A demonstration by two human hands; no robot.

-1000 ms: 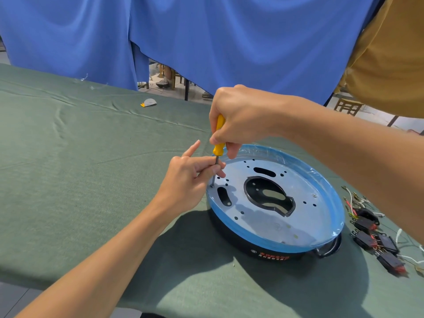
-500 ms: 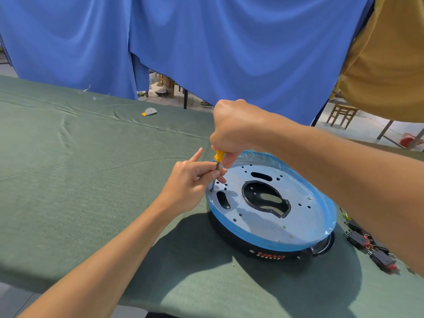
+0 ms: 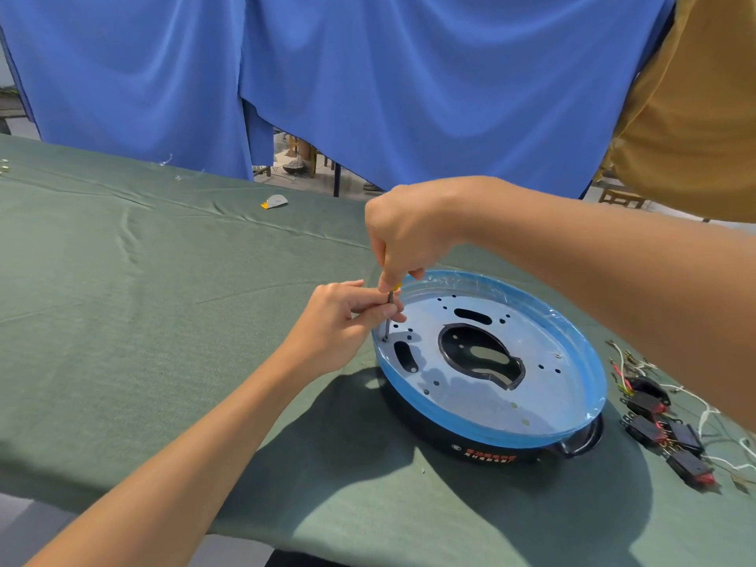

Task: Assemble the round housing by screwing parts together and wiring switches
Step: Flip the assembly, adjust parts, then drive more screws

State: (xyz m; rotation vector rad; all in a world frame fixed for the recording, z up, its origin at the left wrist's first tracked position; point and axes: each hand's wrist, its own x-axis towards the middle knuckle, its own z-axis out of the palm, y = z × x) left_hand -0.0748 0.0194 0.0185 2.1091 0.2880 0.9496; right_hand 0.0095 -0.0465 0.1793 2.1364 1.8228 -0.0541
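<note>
A round black housing lies on the green cloth, its flat metal plate rimmed in blue film and pierced by several holes and a large cut-out. My right hand grips a yellow-handled screwdriver from above, almost hiding the handle. The tip stands on a screw at the plate's left edge. My left hand pinches the metal shaft just above the plate. Several black rocker switches with red ends and thin wires lie to the right of the housing.
A green cloth covers the table, whose front edge runs along the bottom left. A small white and yellow scrap lies far back. A blue curtain hangs behind the table. A person in a mustard shirt stands at the right.
My right hand has slid down over the screwdriver handle, so less yellow shows. My left hand keeps pinching the shaft. The view has tilted, showing the switches at the right again.
</note>
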